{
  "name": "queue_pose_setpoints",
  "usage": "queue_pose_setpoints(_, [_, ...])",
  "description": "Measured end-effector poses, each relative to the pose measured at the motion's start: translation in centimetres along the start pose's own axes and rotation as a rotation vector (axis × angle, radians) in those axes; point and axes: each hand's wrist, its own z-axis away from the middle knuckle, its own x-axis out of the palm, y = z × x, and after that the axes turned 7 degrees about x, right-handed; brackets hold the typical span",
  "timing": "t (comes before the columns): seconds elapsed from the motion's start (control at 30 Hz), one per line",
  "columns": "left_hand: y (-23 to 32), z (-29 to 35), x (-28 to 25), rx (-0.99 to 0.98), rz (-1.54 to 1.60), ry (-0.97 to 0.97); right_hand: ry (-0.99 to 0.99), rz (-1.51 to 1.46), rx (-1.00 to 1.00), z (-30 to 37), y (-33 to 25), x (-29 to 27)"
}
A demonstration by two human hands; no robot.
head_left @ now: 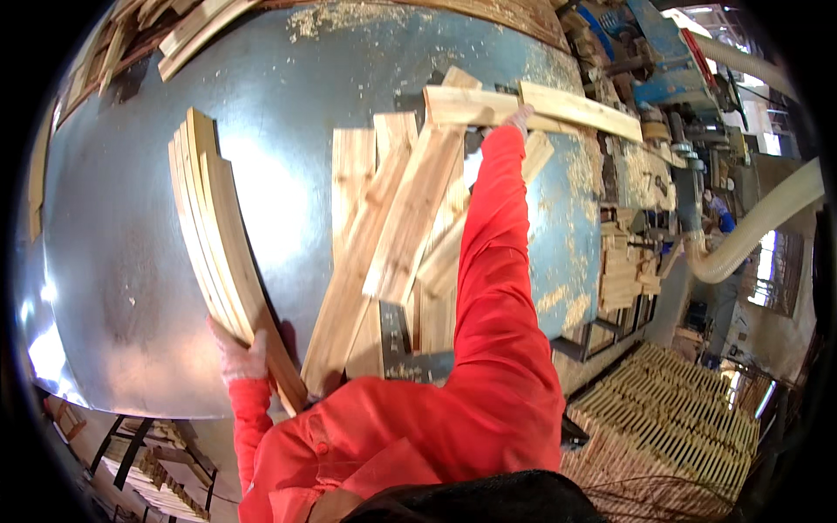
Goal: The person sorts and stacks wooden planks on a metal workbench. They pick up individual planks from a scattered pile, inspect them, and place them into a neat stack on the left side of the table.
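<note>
My left hand [241, 356], gloved, grips the near part of a stack of narrow wooden boards [218, 227] standing at the left on a metal table. Its thumb lies on one side of the stack and its fingers on the other. Stretched far out to the right, my right hand [520, 117] is closed on the end of a light wooden board [471, 105]; its fingers show only small. A longer board [582, 112] extends rightward beside that hand. Between my arms lies a loose, crisscrossed pile of boards [414, 213].
The metal table [131, 235] carries sawdust toward its far and right sides. More boards [205, 30] lie at the far left. At the right are a blue machine [667, 61], a pale hose [767, 222] and a big stack of wood strips [671, 418].
</note>
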Motion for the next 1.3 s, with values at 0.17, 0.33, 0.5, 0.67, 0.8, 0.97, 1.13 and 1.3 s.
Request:
queue_pose_setpoints(0.17, [0.3, 0.3, -0.3, -0.087, -0.009, -0.010, -0.017, -0.184, 0.016, -3.9, -2.3, 0.4])
queue_pose_setpoints(0.33, [-4.5, 1.0, 1.2, 0.122, 0.083, 0.087, -0.122, 0.109, -0.339, -4.6, -1.2, 0.1])
queue_pose_setpoints(0.5, [-1.1, 0.2, 0.0, -0.031, -0.030, -0.010, -0.186, 0.976, -1.247, -1.5, 3.2, -5.5])
queue_pose_setpoints(0.67, [-3.2, -0.6, 1.1, 0.041, 0.007, 0.033, -0.734, 0.868, -0.548, 16.3, 8.9, -8.8])
queue_pose_setpoints(0.8, [1.2, -0.4, -1.0, -0.089, 0.034, -0.076, -0.557, 1.123, -0.506, 25.0, 16.2, -5.5])
queue_pose_setpoints(0.97, [-1.8, -0.5, -1.1, 0.009, 0.285, -0.027, -0.744, 1.334, -0.476, 37.0, 18.2, -1.4])
queue_pose_setpoints(1.13, [3.1, 1.6, -0.7, -0.094, -0.233, -0.137, -0.943, 1.524, -0.811, 40.8, 24.8, -0.7])
queue_pose_setpoints(1.3, [3.2, 1.0, 0.6, -0.136, -0.264, -0.064, -0.875, 0.552, 0.109, 29.6, 25.7, 3.1])
